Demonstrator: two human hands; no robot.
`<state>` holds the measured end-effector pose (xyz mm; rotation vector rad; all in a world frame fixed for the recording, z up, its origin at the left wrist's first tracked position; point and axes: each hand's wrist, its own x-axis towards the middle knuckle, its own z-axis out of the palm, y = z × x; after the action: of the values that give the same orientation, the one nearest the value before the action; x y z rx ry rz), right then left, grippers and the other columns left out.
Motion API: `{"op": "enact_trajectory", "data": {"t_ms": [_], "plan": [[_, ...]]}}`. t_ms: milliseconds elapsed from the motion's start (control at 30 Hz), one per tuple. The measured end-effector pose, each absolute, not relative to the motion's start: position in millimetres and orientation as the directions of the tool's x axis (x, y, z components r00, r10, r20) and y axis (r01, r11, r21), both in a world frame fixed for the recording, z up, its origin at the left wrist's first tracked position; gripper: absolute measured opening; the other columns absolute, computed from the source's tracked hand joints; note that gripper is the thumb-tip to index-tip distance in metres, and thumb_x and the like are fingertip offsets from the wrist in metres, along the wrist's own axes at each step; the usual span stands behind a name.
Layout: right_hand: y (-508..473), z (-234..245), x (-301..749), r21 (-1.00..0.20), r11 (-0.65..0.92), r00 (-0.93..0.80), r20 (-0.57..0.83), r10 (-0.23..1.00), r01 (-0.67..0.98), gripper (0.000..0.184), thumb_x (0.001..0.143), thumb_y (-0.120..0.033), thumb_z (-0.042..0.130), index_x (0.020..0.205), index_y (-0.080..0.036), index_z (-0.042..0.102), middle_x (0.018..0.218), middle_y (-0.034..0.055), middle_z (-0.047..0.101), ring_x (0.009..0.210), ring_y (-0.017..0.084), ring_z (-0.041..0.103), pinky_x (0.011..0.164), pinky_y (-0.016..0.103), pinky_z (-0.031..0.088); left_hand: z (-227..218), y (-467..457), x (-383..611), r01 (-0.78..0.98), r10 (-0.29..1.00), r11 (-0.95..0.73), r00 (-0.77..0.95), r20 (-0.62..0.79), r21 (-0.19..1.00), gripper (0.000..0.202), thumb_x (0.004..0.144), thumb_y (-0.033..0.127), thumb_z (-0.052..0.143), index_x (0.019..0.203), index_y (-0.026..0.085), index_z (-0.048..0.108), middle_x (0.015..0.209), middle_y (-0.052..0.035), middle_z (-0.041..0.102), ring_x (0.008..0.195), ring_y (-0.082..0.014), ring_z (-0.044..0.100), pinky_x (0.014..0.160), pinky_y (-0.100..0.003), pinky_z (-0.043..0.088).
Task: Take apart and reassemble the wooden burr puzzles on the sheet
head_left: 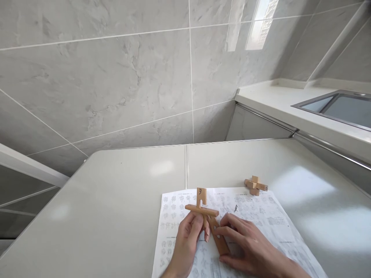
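My left hand (187, 241) pinches a wooden cross of two notched puzzle bars (201, 206), one upright with a mark near its top, one lying across it. My right hand (246, 245) grips a third wooden bar (218, 237) that lies slanted on the paper and meets the cross at its lower end. Both hands rest over a printed instruction sheet (261, 216) full of small diagrams. A small assembled wooden puzzle piece (255, 185) sits alone on the table beyond the sheet's far right corner.
The sheet lies on a pale grey table (116, 200) with a seam down its middle. A grey tiled wall (116, 77) rises behind. At the right, a white counter (278, 102) holds a steel sink (339, 106).
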<state>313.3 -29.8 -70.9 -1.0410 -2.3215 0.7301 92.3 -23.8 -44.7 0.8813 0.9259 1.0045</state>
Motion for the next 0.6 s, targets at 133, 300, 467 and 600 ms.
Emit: {"op": "enact_trajectory", "data": {"t_ms": [133, 300, 467, 600], "plan": [[-27, -75, 315, -0.654, 0.548, -0.557, 0.225, 0.800, 0.522, 0.038, 0.082, -0.021, 0.087, 0.114, -0.028, 0.068, 0.110, 0.0082, 0.074, 0.091, 0.029, 0.072, 0.075, 0.039, 0.058, -45, -24, 93, -0.271, 0.943, 0.289, 0.246, -0.224, 0.918, 0.049, 0.104, 0.063, 0.065, 0.086, 0.018, 0.064, 0.076, -0.0009, 0.056, 0.069, -0.0149, 0.048, 0.074, -0.031, 0.042], [-26, -82, 318, -0.703, 0.487, -0.497, 0.216, 0.840, 0.518, 0.035, 0.084, -0.022, 0.088, 0.113, -0.029, 0.070, 0.117, 0.0097, 0.070, 0.097, 0.031, 0.071, 0.079, 0.042, 0.062, -45, -23, 92, -0.258, 0.941, 0.290, 0.252, -0.226, 0.922, 0.050, 0.104, 0.064, 0.065, 0.083, 0.019, 0.061, 0.075, -0.0012, 0.056, 0.071, -0.0155, 0.049, 0.073, -0.031, 0.042], [-25, -78, 319, -0.724, 0.454, -0.513, 0.160, 0.843, 0.520, 0.043, 0.083, -0.022, 0.086, 0.123, -0.030, 0.071, 0.167, 0.0139, 0.044, 0.148, 0.045, 0.049, 0.112, 0.059, 0.056, -43, -23, 91, -0.244, 0.937, 0.300, 0.255, -0.238, 0.922, 0.051, 0.102, 0.067, 0.066, 0.086, 0.019, 0.063, 0.074, -0.0002, 0.055, 0.071, -0.0154, 0.049, 0.074, -0.031, 0.042], [-23, -74, 319, -0.726, 0.488, -0.563, 0.168, 0.809, 0.484, 0.048, 0.087, -0.018, 0.080, 0.132, -0.030, 0.068, 0.167, 0.0123, 0.049, 0.158, 0.041, 0.039, 0.126, 0.062, 0.044, -38, -23, 93, -0.251, 0.934, 0.310, 0.259, -0.245, 0.917, 0.051, 0.100, 0.068, 0.068, 0.092, 0.018, 0.069, 0.074, 0.0003, 0.054, 0.070, -0.0155, 0.048, 0.074, -0.031, 0.042]]}}
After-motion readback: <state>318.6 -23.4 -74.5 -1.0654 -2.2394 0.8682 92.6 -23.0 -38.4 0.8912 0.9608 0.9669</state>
